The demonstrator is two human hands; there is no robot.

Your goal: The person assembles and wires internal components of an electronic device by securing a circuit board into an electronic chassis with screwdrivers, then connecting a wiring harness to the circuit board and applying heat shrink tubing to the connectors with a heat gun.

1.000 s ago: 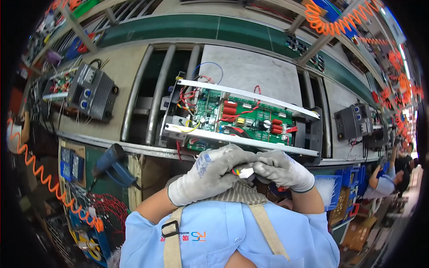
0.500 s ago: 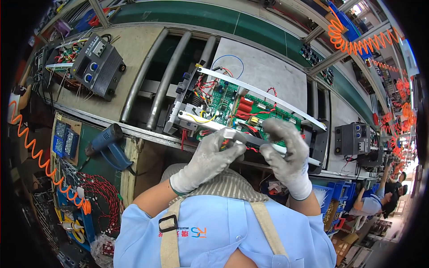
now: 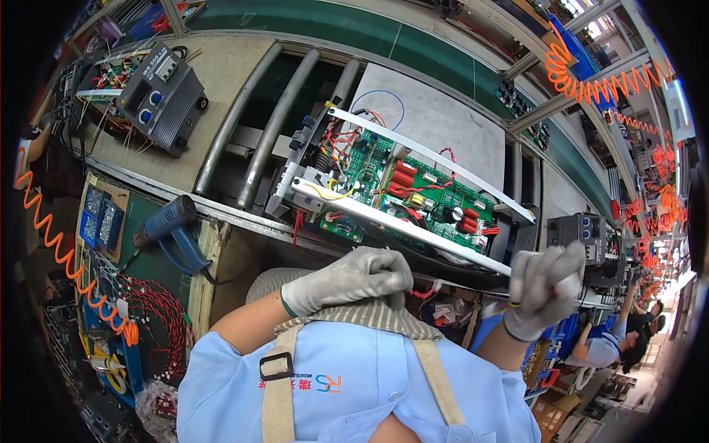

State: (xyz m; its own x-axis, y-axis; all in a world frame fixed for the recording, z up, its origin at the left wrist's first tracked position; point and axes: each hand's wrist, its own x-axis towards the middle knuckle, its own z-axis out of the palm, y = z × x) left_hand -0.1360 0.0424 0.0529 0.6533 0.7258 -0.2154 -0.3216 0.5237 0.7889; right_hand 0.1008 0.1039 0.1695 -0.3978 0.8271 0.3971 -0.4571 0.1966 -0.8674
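Note:
In front of my apron, my gloved left hand (image 3: 354, 279) is closed, its fingers pinched together. A thin red wire (image 3: 424, 291) with a pale end sticks out from its fingertips. My gloved right hand (image 3: 545, 289) is raised to the right, its fingers curled and smeared by motion. A small white piece shows blurred at its fingers, and a bit of yellow wire (image 3: 505, 304) shows beside it. Beyond both hands lies an opened machine chassis (image 3: 413, 225) with white rails, a green circuit board (image 3: 425, 190), red components and loose wires. Neither hand touches it.
A blue heat gun (image 3: 173, 230) lies on the left bench near screw bins (image 3: 102, 218) and a bundle of red-black wires (image 3: 159, 317). Dark machine units stand at left (image 3: 162, 100) and right (image 3: 580, 235). Metal rollers (image 3: 277, 129) run beside the chassis. Orange coiled hoses hang at both sides.
My right hand has moved right and away from the chassis. My left hand has drawn slightly down, nearer my apron. The white connectors seen at the left fingertips no longer show there.

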